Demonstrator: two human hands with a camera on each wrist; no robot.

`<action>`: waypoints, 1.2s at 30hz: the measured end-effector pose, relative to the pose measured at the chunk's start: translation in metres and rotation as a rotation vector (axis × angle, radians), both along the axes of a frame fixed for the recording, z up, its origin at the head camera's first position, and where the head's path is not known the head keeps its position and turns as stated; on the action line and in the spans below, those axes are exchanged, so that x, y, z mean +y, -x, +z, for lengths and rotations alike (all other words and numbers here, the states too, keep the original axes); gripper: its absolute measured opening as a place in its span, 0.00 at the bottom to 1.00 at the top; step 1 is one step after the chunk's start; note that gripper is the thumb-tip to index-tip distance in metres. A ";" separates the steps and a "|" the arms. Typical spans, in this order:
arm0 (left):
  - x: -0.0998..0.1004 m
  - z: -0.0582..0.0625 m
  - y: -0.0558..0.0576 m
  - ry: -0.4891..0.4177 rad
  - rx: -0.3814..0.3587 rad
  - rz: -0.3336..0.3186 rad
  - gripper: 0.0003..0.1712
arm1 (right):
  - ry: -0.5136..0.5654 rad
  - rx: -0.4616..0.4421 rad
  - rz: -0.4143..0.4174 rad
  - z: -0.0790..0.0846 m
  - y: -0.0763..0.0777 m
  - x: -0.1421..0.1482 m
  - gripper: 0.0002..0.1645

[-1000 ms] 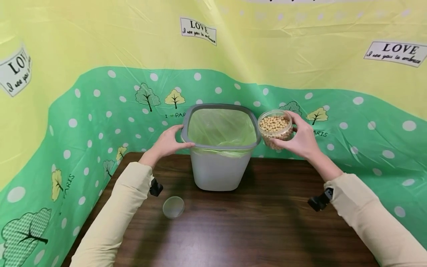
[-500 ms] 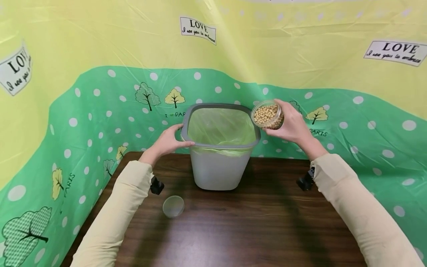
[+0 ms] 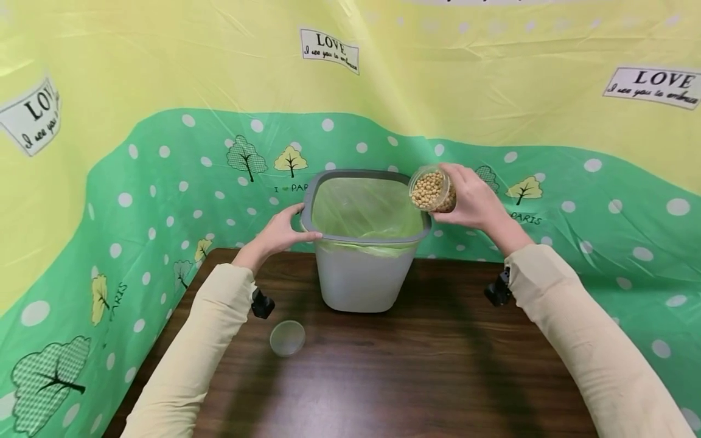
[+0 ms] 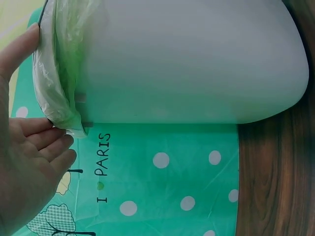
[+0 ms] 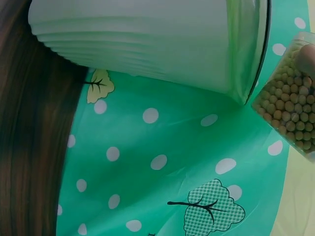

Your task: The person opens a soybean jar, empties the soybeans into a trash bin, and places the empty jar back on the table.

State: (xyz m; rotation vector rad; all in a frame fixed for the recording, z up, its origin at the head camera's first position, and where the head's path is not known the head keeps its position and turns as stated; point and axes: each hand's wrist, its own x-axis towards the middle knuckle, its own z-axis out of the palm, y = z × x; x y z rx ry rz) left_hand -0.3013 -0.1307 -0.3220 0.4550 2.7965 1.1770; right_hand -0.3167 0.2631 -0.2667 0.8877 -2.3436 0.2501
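Note:
A white trash can [image 3: 358,280] with a grey rim and a green bag liner [image 3: 364,210] stands on the table. My left hand [image 3: 279,231] holds the can's left rim corner, thumb at the front and fingers at the side. In my right hand [image 3: 476,198] is a clear plastic jar [image 3: 432,190], gripped around its side and tilted left, its mouth toward the can. Yellowish soybeans [image 3: 427,190] fill most of it. The jar is over the can's right rim. In the right wrist view, a fingertip presses the wall of the jar [image 5: 290,101].
A round clear lid [image 3: 287,338] lies on the dark wooden table [image 3: 372,377], left of centre and in front of the can. Behind hangs a green and yellow printed cloth [image 3: 219,164].
My right hand has moved left and up with the jar, from beside the can to over its right rim, tilting it further. My left hand has stayed on the rim.

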 end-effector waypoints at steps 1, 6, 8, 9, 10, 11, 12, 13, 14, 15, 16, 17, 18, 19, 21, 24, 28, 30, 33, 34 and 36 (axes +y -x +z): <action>0.000 0.000 0.000 -0.004 -0.001 0.002 0.55 | -0.016 0.007 0.000 0.000 0.000 0.000 0.60; 0.001 -0.002 0.002 -0.009 0.004 0.013 0.55 | -0.084 0.044 -0.001 0.000 0.001 0.001 0.60; 0.002 -0.003 0.002 -0.015 0.005 0.016 0.56 | -0.116 0.059 0.006 0.000 0.002 0.001 0.60; 0.002 -0.003 0.003 -0.019 0.005 0.018 0.56 | -0.138 0.068 0.011 0.001 0.003 0.001 0.61; 0.002 -0.004 0.003 -0.025 0.005 0.018 0.56 | -0.160 0.079 0.018 0.002 0.003 0.001 0.61; 0.003 -0.004 0.003 -0.029 0.004 0.019 0.56 | -0.182 0.088 0.026 0.002 0.003 0.001 0.61; 0.003 -0.004 0.002 -0.032 0.003 0.018 0.56 | -0.203 0.096 0.033 0.003 0.004 0.002 0.61; 0.003 -0.004 0.002 -0.037 0.001 0.021 0.56 | -0.222 0.105 0.042 0.003 0.004 0.002 0.61; 0.004 -0.005 0.002 -0.040 -0.001 0.022 0.56 | -0.239 0.114 0.051 0.004 0.004 0.002 0.61; 0.004 -0.005 0.002 -0.042 -0.002 0.026 0.56 | -0.254 0.124 0.057 0.005 0.004 0.002 0.61; 0.004 -0.005 0.002 -0.044 -0.004 0.028 0.56 | -0.263 0.133 0.062 0.005 0.004 0.003 0.61; 0.004 -0.005 0.001 -0.046 -0.003 0.031 0.56 | -0.270 0.142 0.067 0.006 0.004 0.003 0.60; 0.004 -0.005 0.001 -0.048 -0.003 0.031 0.55 | -0.273 0.149 0.071 0.006 0.005 0.003 0.60; 0.004 -0.005 0.001 -0.050 -0.002 0.034 0.55 | -0.275 0.159 0.077 0.007 0.005 0.003 0.60; 0.004 -0.005 0.001 -0.054 -0.003 0.037 0.55 | -0.276 0.180 0.092 0.008 0.006 0.003 0.60; 0.004 -0.005 0.001 -0.060 -0.008 0.038 0.55 | -0.269 0.218 0.132 0.010 0.009 0.003 0.59; 0.003 -0.005 0.001 -0.063 -0.013 0.045 0.55 | -0.273 0.262 0.180 0.013 0.012 0.001 0.59; 0.003 -0.005 0.001 -0.062 -0.014 0.046 0.55 | -0.284 0.272 0.192 0.016 0.013 0.000 0.59; 0.002 -0.005 0.001 -0.061 -0.011 0.050 0.55 | -0.307 0.270 0.206 0.019 0.013 -0.002 0.60; 0.002 -0.005 0.001 -0.061 -0.011 0.050 0.55 | -0.314 0.270 0.211 0.020 0.013 -0.003 0.59; 0.002 -0.005 0.000 -0.064 -0.011 0.053 0.54 | -0.326 0.269 0.219 0.022 0.013 -0.003 0.59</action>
